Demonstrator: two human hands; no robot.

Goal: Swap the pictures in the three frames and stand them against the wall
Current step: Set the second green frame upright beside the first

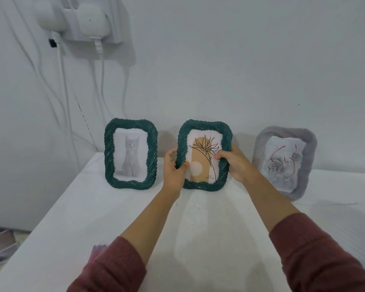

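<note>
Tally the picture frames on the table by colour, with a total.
Green: 2, the cat frame and the flower frame
Grey: 1, the rose frame
Total: 3

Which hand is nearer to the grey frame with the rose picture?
Right. The right hand grips the middle green frame at its right edge, toward the grey frame; the left hand grips its left edge, farther away.
</note>
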